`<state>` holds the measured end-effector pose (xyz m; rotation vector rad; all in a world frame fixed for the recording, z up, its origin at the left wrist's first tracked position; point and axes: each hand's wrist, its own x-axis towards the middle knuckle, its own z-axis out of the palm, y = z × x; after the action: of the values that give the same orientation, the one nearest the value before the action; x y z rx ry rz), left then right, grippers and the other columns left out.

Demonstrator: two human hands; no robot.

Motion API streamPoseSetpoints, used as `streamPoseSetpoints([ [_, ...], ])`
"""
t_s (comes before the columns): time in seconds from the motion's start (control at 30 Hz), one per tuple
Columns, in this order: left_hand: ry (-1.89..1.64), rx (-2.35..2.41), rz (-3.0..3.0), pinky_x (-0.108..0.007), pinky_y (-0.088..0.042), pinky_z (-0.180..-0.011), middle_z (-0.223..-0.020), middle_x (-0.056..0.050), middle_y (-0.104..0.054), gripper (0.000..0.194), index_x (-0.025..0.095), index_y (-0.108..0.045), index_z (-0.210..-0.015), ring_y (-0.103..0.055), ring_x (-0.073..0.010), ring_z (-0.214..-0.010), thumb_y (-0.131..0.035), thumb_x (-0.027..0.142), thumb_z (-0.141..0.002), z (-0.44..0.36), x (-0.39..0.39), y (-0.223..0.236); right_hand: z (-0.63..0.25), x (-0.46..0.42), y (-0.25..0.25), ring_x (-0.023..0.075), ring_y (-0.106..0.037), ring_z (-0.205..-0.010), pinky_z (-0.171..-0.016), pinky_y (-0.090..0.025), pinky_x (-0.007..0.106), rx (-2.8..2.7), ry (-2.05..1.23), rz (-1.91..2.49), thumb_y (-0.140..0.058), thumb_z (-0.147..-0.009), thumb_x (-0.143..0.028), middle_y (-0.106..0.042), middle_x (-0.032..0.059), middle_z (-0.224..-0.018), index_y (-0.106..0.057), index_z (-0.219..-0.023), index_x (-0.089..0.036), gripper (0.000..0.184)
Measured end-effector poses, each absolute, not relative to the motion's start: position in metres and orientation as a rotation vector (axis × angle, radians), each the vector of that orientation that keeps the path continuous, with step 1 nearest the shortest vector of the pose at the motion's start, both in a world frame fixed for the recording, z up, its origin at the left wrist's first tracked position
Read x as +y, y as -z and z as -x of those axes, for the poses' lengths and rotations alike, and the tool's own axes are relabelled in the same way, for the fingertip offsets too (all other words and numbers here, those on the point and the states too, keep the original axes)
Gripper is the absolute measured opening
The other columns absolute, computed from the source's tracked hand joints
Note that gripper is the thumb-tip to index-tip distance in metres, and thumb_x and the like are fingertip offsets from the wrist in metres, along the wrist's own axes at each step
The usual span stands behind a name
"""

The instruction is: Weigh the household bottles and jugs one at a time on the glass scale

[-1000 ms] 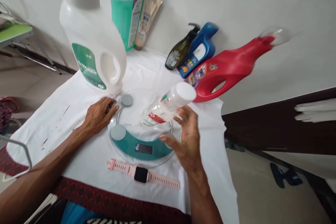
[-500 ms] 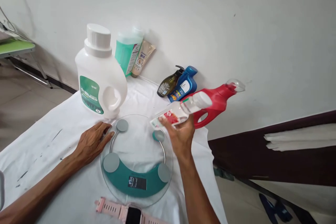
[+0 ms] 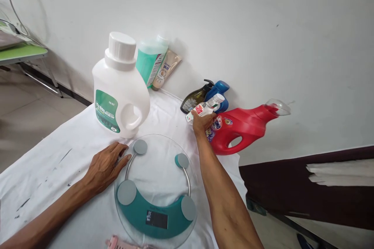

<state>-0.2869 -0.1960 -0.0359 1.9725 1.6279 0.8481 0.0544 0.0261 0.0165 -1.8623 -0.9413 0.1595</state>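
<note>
In my right hand [image 3: 203, 121] is a small clear bottle [image 3: 216, 101] with a white cap and a red-and-white label, tilted in front of the dark pump bottle [image 3: 191, 103] and the blue bottle [image 3: 223, 86]. A red detergent bottle [image 3: 248, 126] stands close to that hand on its right. My left hand [image 3: 106, 163] lies on the white cloth with fingers apart, its fingertips at the left rim of a round glass scale [image 3: 157, 220]. The scale's display is lit faintly, and nothing rests on its top. Behind the left hand stands a large white laundry jug [image 3: 118, 93] with a green label.
Along the wall stand a green liquid bottle [image 3: 147, 60] and a beige tube [image 3: 167, 69]. A pink watch strap [image 3: 121, 243] shows at the near edge. To the left is a green folding table [image 3: 22, 52]; the cloth's right edge drops to the floor.
My right hand has carried the small bottle forward, away from the scale, to the dark and blue bottles. My left hand stays by the scale. The view has shifted slightly.
</note>
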Motion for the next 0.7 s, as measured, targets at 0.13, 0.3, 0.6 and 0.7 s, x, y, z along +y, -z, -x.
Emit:
streamPoseSetpoints([
  [0.13, -0.790, 1.616, -1.962, -0.036, -0.052, -0.073, -0.098, -0.002, -0.069, 0.031, 0.025, -0.065, -0.114, -0.070, -0.0226, -0.085, -0.046, 0.048, -0.108, 0.286, -0.198, 0.027, -0.048, 0.009, -0.025, 0.0468, -0.049, -0.144, -0.125, -0.035, 0.060, -1.005, -0.140, 1.816, -0.087, -0.065, -0.033, -0.052, 0.0332, -0.148, -0.047, -0.131, -0.011, 0.081],
  [0.3, -0.748, 1.609, -1.969, -0.039, -0.053, -0.078, -0.105, -0.005, -0.071, 0.030, 0.024, -0.064, -0.113, -0.071, -0.0254, -0.093, -0.045, 0.046, -0.109, 0.286, -0.199, 0.024, 0.002, -0.048, -0.052, 0.0405, -0.033, -0.157, -0.131, -0.026, 0.063, -1.220, -0.066, 1.593, -0.087, -0.073, -0.051, -0.039, 0.0265, -0.163, -0.043, -0.144, -0.017, 0.091],
  [0.6, -0.714, 1.615, -1.976, -0.041, -0.054, -0.082, -0.114, -0.008, -0.072, 0.028, 0.022, -0.064, -0.115, -0.071, -0.0270, -0.100, -0.048, 0.045, -0.109, 0.286, -0.199, 0.025, 0.144, -0.096, -0.083, 0.0193, -0.071, -0.089, -0.087, -0.060, 0.035, -1.500, -1.018, 0.961, -0.082, -0.078, -0.071, -0.075, 0.0022, -0.090, -0.066, -0.099, -0.023, 0.055],
  [0.7, -0.702, 1.603, -1.986, -0.040, -0.054, -0.083, -0.115, -0.007, -0.072, 0.025, 0.022, -0.063, -0.115, -0.071, -0.0263, -0.101, -0.050, 0.043, -0.109, 0.286, -0.200, 0.025, 0.162, -0.085, -0.080, 0.0131, -0.054, -0.054, -0.062, -0.052, 0.029, -1.401, -1.117, 0.978, -0.077, -0.079, -0.075, -0.050, -0.0063, -0.051, -0.053, -0.067, -0.024, 0.058],
])
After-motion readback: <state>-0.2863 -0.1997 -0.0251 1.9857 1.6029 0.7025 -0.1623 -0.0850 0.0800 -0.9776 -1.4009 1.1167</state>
